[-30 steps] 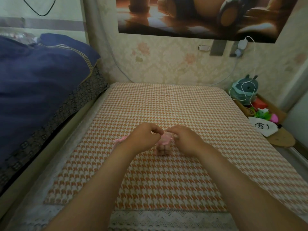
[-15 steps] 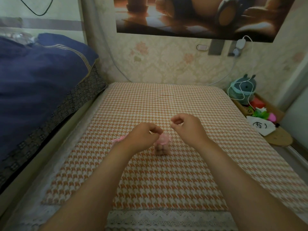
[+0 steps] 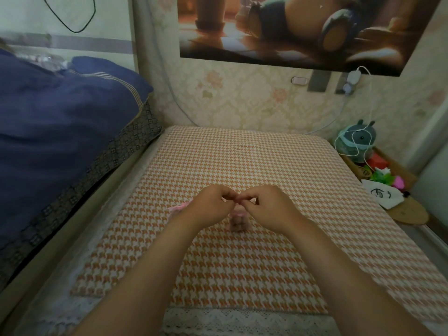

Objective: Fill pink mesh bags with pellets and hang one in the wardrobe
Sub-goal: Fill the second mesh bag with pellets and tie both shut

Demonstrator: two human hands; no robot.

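- On the houndstooth cloth [image 3: 242, 154], near its middle, a pink mesh bag [image 3: 237, 220] stands just under both hands.
- Left hand [image 3: 211, 207] and right hand [image 3: 269, 209] each pinch at its neck, fingertips meeting; the drawstring itself is too fine to see.
- Uneven pulling could tip it, spilling pellets through an unclosed mouth.
- A second pink bag [image 3: 179, 207] lies beside the left wrist.
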